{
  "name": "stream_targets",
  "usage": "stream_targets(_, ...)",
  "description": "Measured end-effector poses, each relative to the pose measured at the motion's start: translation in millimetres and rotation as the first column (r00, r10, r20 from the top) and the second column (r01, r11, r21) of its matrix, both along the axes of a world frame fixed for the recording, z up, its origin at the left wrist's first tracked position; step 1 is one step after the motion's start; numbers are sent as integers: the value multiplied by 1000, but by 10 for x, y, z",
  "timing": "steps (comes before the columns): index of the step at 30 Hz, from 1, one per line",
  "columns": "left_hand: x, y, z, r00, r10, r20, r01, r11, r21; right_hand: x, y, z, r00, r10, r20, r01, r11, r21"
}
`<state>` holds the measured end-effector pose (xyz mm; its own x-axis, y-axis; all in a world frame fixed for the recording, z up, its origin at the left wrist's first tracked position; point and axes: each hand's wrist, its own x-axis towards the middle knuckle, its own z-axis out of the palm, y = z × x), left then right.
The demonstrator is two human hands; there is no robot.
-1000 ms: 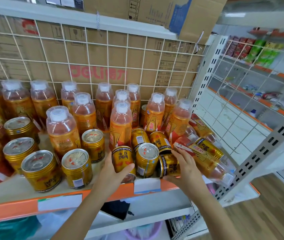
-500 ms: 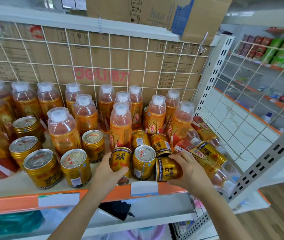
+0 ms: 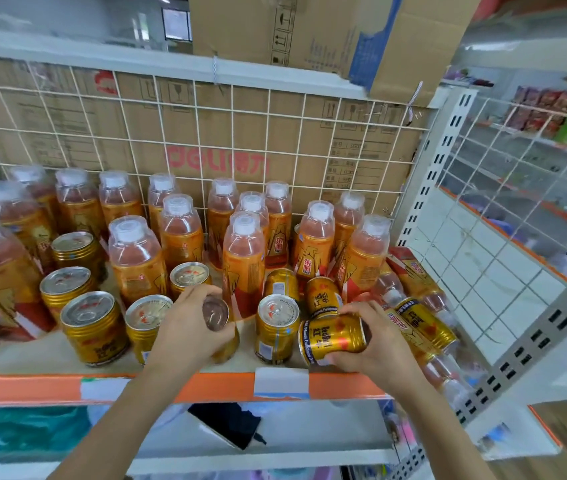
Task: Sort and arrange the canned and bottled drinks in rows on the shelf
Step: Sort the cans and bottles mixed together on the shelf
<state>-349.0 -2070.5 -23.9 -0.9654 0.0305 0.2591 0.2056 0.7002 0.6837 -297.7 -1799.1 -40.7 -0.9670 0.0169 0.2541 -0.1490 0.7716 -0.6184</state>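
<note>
Left grip (image 3: 188, 327): clamped on a can (image 3: 218, 323), fingers wrapped round its body, silver end turned toward the camera; can tilted, lower part resting on the shelf (image 3: 205, 384) near the front edge. Just left of this grip: two upright gold cans (image 3: 147, 323) and (image 3: 93, 325), tops up. Behind it: another upright can (image 3: 190, 277) and a bottle (image 3: 136, 258).

Right grip (image 3: 375, 341): clamped on a second can (image 3: 334, 337), held on its side, label up, thumb below and fingers over the far end. Touching or lifted off the shelf: cannot tell. Just left of this grip, between the two grips: an upright can (image 3: 276, 327), pull-tab end up. Behind it: two more cans (image 3: 321, 296) and (image 3: 280, 284), leaning. To the right of it: a can (image 3: 420, 323) and bottles (image 3: 413, 271) lying tipped against the side grid (image 3: 503, 209).

Further back: upright bottles (image 3: 244, 265) in loose rows up to the rear wire grid (image 3: 205, 133), cardboard behind.
</note>
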Motion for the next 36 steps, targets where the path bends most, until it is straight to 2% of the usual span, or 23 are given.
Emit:
stream_targets(4, -37, 26, -57, 996, -84, -21, 83, 994, -75, -30, -18, 25, 999, -24, -46, 23, 999, -23)
stream_targets(8, -32, 55, -163, 989, -143, -45, 136, 981, -142, -77, -55, 23, 999, -16, -31, 18, 997, 69)
stream_targets(16, -30, 68, -216, 991, -119, -66, 95, 952, -292, -206, -333, -89, 997, 71, -17, -66, 978, 200)
stream_targets(18, -30, 78, -215, 993, -101, -65, 76, 948, -310, -216, -350, -126, 995, 86, -41, -81, 989, 125)
stream_targets(20, -21, 96, -198, 995, -74, -71, 47, 947, -318, -187, -379, -168, 992, 104, -72, -106, 994, -20)
stream_targets(23, 23, 143, -140, 988, -87, -128, 40, 943, -330, -157, -403, -238, 987, 113, -110, -131, 976, -171)
stream_targets(25, 41, 195, -96, 971, -175, -163, 108, 929, -354, -142, -396, -234, 988, 113, -106, -128, 981, -147)
stream_targets(28, 6, 296, 1, 953, -277, -122, 221, 913, -344, -131, -338, -171, 991, 96, -95, -104, 991, -81)
stream_targets(32, -105, 431, 136, 914, -404, -22, 382, 879, -285, -330, -181, -25, 994, -57, -90, 36, 974, -224)
stream_targets(34, -168, 516, 178, 893, -449, 40, 443, 858, -261, -554, -90, 59, 994, -109, 24, 111, 986, -121)
stream_targets(36, -245, 603, 193, 877, -471, 99, 480, 839, -257, -786, -62, 126, 983, -116, 142, 107, 992, 64)
